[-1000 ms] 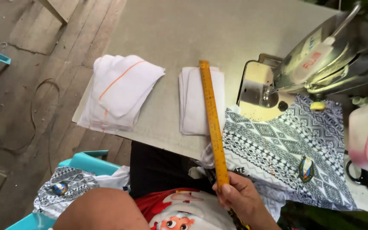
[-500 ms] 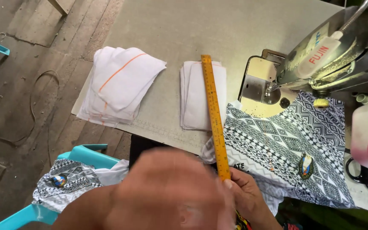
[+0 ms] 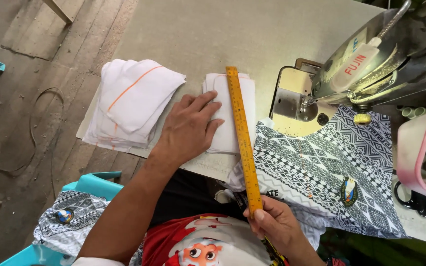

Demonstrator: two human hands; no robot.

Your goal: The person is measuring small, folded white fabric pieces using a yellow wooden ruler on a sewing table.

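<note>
Grey worktable (image 3: 183, 29) fills the far half of the head view, with worn wooden floor (image 3: 16, 113) off to the left.

Your left hand (image 3: 189, 129) lies flat, fingers spread and open, palm down on the table edge; the fingertips rest on the left part of a small stack of folded white cloth (image 3: 230, 133). Nothing is gripped by it.

Your right hand (image 3: 272, 224) sits near you, low in the view, fingers closed around the near end of a yellow ruler (image 3: 243, 139). Ruler runs from that grip away from you, lying over the white stack's right side, its far end just past the stack's far edge.

Left of your left hand: a larger pile of white fabric pieces with an orange line (image 3: 131, 103), hanging slightly over the table edge.

Right of the ruler: black-and-white patterned cloth (image 3: 321, 167) with a small badge, spread under a sewing machine (image 3: 371, 69). Pink container (image 3: 412, 152) at far right, partly cut off.

Near left: turquoise chair (image 3: 92, 182) holding more patterned cloth.
</note>
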